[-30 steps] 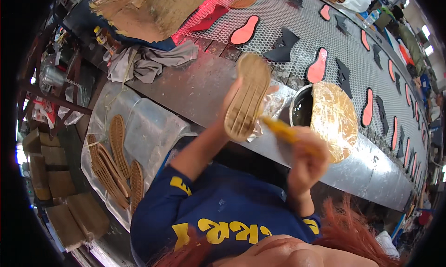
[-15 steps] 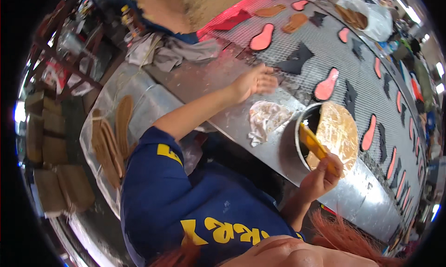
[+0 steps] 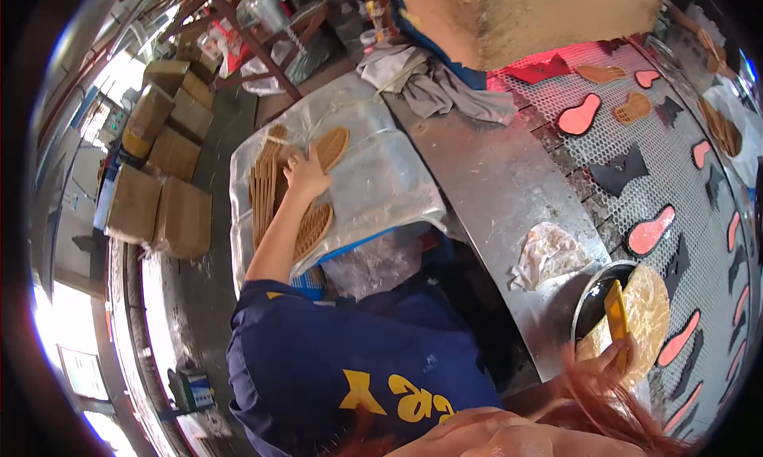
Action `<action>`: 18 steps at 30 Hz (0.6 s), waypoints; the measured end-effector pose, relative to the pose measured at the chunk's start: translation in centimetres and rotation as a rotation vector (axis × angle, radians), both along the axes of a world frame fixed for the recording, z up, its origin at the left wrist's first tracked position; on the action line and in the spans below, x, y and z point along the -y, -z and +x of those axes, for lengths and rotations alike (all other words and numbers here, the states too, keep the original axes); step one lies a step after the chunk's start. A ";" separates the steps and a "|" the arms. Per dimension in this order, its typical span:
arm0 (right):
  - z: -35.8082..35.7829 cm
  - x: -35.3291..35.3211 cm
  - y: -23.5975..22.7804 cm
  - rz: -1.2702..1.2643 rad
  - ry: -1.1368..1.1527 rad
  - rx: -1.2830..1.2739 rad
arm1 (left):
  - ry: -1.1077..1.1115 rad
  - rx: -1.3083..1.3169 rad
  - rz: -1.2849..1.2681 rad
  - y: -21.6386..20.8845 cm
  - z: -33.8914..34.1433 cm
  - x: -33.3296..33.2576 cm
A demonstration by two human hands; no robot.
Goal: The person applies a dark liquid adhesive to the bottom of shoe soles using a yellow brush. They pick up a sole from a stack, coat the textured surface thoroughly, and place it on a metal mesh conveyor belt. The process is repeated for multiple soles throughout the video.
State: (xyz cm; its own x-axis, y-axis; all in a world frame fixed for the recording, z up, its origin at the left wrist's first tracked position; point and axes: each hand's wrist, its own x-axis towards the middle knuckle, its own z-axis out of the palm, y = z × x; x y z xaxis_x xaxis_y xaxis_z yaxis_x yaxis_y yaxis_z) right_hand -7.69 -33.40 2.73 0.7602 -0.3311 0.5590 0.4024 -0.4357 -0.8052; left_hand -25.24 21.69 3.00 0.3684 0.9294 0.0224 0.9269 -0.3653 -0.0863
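My left hand (image 3: 307, 176) is over brown shoe soles on a plastic-covered surface, its fingers apart and touching them. A row of soles standing on edge (image 3: 264, 179) lies to its left. One patterned sole (image 3: 335, 145) lies just beyond the fingers, another sole (image 3: 315, 228) nearer my forearm. My right hand (image 3: 610, 357), partly hidden by hair, grips a flat yellow tool (image 3: 617, 314). That tool leans over a metal pot (image 3: 577, 318) with dark contents. A round tan cover wrapped in clear film (image 3: 648, 310) lies across part of the pot.
A crumpled stained cloth (image 3: 550, 254) lies on the metal table (image 3: 477, 163) beside the pot. Pink-faced soles (image 3: 652, 230) and black scraps (image 3: 619, 171) are spread on a mesh conveyor. Grey fabric (image 3: 437, 83) is bunched at the table's far end; cardboard boxes (image 3: 159, 199) stand left.
My left hand has moved from above the metal table leftward to the brown soles. The view has swung left. My right hand still holds the yellow tool at the pot.
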 end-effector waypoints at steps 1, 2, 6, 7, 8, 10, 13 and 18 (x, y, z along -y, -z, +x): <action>-0.2 -0.1 -0.1 0.044 -0.032 -0.023 | 0.031 -0.005 -0.022 -0.4 -0.3 -0.3; -0.4 -0.3 -0.1 0.094 -0.061 -0.047 | 0.062 -0.012 -0.043 -0.8 -0.2 -0.4; -1.1 -1.6 -2.0 0.278 -0.142 -0.077 | 0.161 -0.261 0.272 1.0 0.4 -2.1; -1.2 -1.7 -1.9 0.281 -0.127 -0.075 | 0.139 -0.247 0.088 0.5 1.4 -2.6; -1.3 -1.5 -1.7 0.293 -0.113 -0.070 | 0.116 -0.235 -0.087 -0.9 2.6 -3.0; -1.6 -1.3 -1.5 0.384 -0.155 -0.102 | 0.083 -0.234 -0.222 -2.6 4.2 -2.9; -1.7 -0.8 -0.6 0.437 -0.178 -0.123 | 0.119 -0.178 -0.087 -3.3 5.9 -1.7; -1.1 -1.1 0.4 0.079 -0.108 -0.100 | 0.363 0.418 -0.218 -4.2 8.4 3.0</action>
